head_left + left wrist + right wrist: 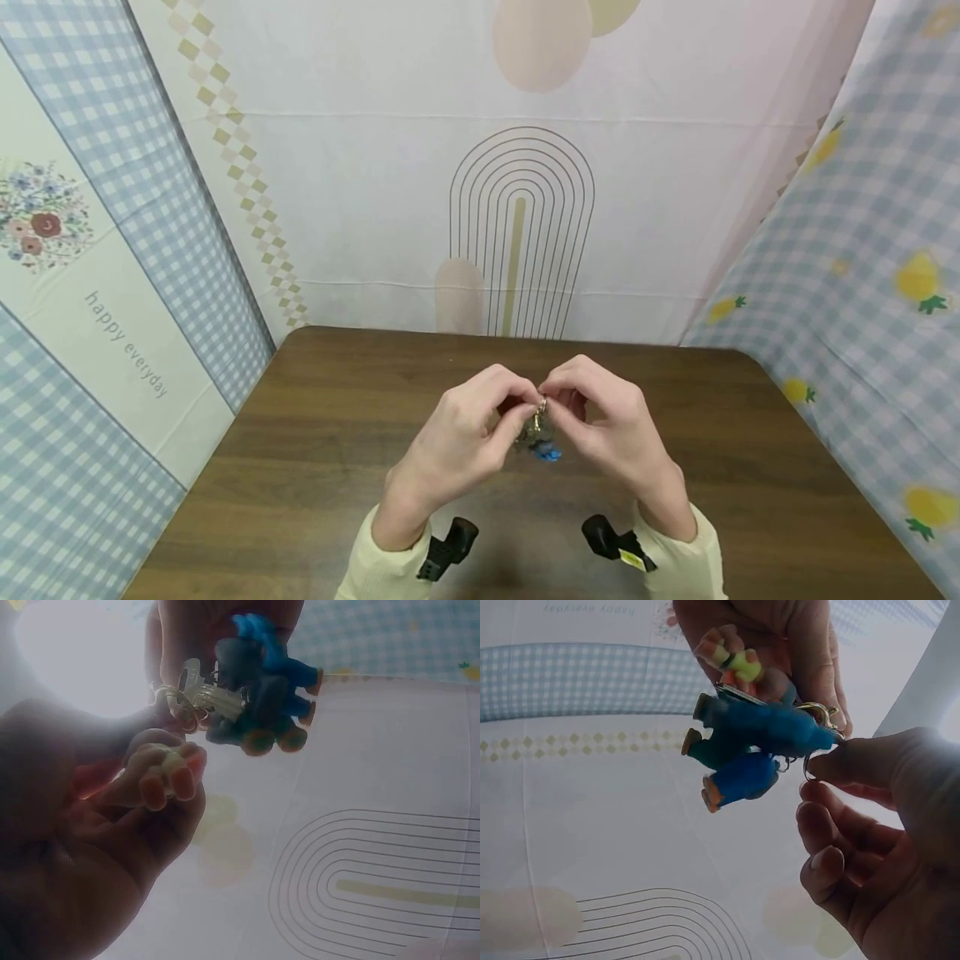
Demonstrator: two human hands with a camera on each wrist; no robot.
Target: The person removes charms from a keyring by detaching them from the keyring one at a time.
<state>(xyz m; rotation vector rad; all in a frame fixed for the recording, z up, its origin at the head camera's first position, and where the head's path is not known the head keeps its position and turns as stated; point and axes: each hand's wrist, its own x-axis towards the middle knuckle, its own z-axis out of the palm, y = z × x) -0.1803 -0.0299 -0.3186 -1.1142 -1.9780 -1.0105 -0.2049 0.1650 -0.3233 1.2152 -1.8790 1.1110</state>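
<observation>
Close together over the table, my left hand and right hand meet fingertip to fingertip at a small metal key ring. Thumb and forefinger of the right hand pinch the ring, seen edge-on in the right wrist view. The left thumb and forefinger pinch at its other side, near a gold clasp. From the ring hangs a bunch of small figurine charms: a blue figurine, teal ones beside it, and a pale figurine with a yellow-green middle close to the left fingers.
Below the hands lies a brown wooden table with rounded far corners. A white patterned cloth hangs behind it, and blue checked cloths hang at the sides. Each sleeved wrist carries a black camera.
</observation>
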